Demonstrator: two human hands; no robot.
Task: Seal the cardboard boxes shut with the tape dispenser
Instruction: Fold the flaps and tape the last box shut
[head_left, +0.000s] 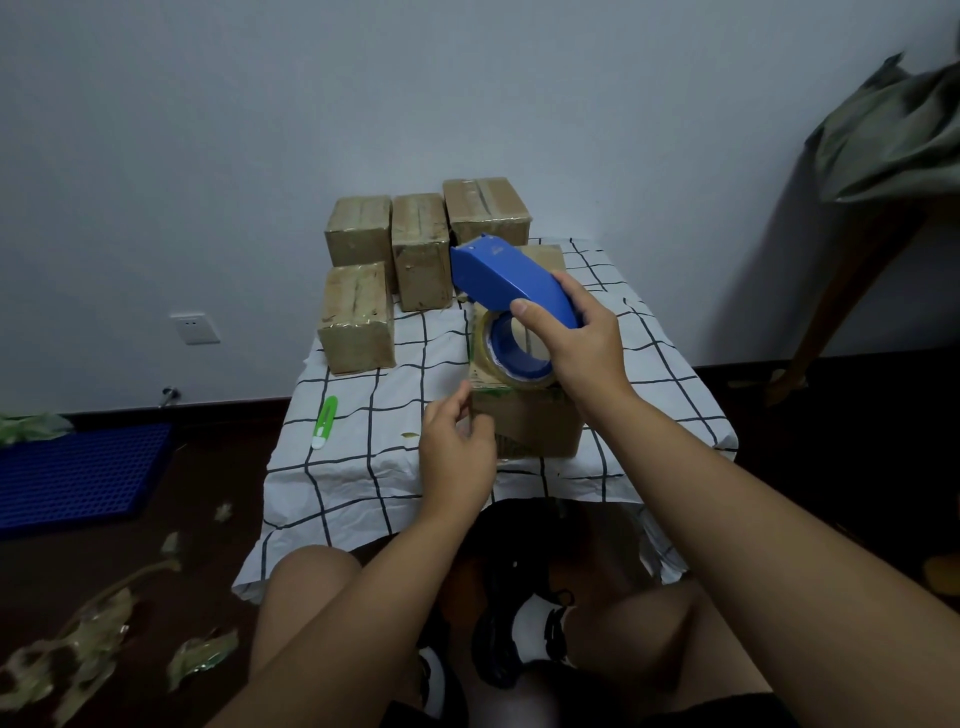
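My right hand (576, 332) has its fingers curled tight around the blue tape dispenser (506, 283). My thumb lies on its near side. The dispenser is long, and its long way runs from 4 o'clock, where I grip it, up to 10 o'clock, where its nose points. The roll of clear tape (511, 353) hangs under it and rests on top of the cardboard box (530, 421) in front of me. My right arm reaches in from 5 o'clock.

My left hand (454, 449) is at the box's near left corner, at 8 o'clock from the tape roll. Its finger and thumb pinch together on the box's edge there, maybe on the tape end, but I cannot tell. My left arm comes up from 7 o'clock.

The box sits on a white cloth with black lines (374, 441). Four more taped boxes (421, 249) stand at 11 o'clock. A small green cutter (324, 421) lies on the cloth at 9 o'clock.
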